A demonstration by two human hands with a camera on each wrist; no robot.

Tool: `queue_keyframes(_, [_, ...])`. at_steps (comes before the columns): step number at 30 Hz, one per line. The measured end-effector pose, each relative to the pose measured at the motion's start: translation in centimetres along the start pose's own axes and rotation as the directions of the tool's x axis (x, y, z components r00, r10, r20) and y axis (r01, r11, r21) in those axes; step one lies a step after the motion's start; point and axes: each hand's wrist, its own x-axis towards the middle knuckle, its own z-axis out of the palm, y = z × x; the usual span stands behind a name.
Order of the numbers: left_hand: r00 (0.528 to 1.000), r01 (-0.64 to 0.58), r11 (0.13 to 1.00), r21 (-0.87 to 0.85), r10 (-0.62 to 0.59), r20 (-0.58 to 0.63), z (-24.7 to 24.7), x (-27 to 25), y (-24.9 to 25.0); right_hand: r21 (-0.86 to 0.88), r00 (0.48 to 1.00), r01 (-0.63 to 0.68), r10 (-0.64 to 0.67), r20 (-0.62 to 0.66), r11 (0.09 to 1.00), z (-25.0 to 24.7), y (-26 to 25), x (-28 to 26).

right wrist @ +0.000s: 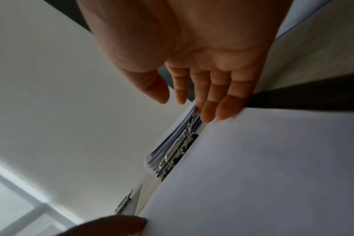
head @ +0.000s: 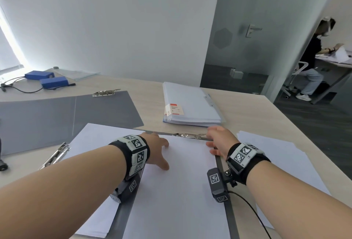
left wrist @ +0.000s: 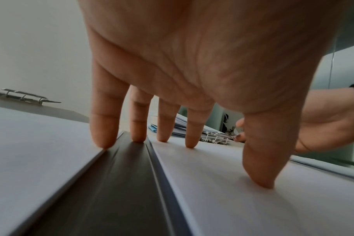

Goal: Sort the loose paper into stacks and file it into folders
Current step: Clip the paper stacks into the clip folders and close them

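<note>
Paper lies lengthwise away from the person, left hand splayed flat on it, right hand relaxed at its clip-end corner.

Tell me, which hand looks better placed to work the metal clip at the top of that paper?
The right hand, probably: its fingertips are already at the end of the metal clip. The left hand is spread flat, pressing down the paper stack.
</note>
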Motion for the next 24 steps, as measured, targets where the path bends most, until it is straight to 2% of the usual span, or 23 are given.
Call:
queue_keyframes(2, [1.000,0.002,1.000,-0.002,-0.002,0.001,-0.1,0.0,0.0,-0.078,0.994,0.101,-0.103,-0.030,0.992,0.2,-0.3,-0.1])
queue_keyframes(4, [1.000,0.001,1.000,-0.008,-0.001,0.000,-0.3,-0.1,0.0,-0.149,0.981,0.192,-0.194,0.004,0.970,0.5,-0.8,-0.2])
queue_keyframes(6, [1.000,0.002,1.000,-0.011,-0.002,0.005,-0.4,-0.1,0.0,-0.219,0.964,0.258,-0.237,0.117,0.941,0.9,-1.2,0.1])
queue_keyframes(9, [1.000,0.001,1.000,-0.004,-0.001,0.008,-0.4,-0.1,-0.1,-0.368,0.926,0.313,-0.195,0.324,0.875,2.0,-1.8,0.2])
queue_keyframes(11, [1.000,0.003,1.000,0.004,-0.003,0.007,-0.3,-0.2,-0.1,-0.510,0.897,0.382,-0.177,0.405,0.771,2.8,-2.4,-0.1])
queue_keyframes(13, [1.000,0.003,1.000,0.008,-0.003,0.006,-0.3,-0.2,-0.1,-0.626,0.886,0.442,-0.205,0.415,0.643,3.5,-2.6,0.0])
queue_keyframes(16, [1.000,-0.002,1.000,0.008,0.002,0.014,-0.4,-0.3,0.0,-0.737,0.891,0.452,-0.221,0.396,0.503,4.2,-3.0,0.5])
queue_keyframes(18, [1.000,-0.003,1.000,0.014,0.003,0.016,-0.4,-0.2,0.0,-0.797,0.894,0.447,-0.178,0.410,0.407,4.7,-3.4,0.5])
queue_keyframes(21, [1.000,-0.004,1.000,0.020,0.004,0.017,-0.3,-0.2,0.0,-0.848,0.903,0.430,-0.118,0.414,0.310,5.3,-3.9,0.2])
queue_keyframes(24, [1.000,-0.008,1.000,0.021,0.008,0.016,-0.4,-0.1,0.0,-0.864,0.902,0.430,-0.081,0.424,0.261,5.6,-4.3,0.3])
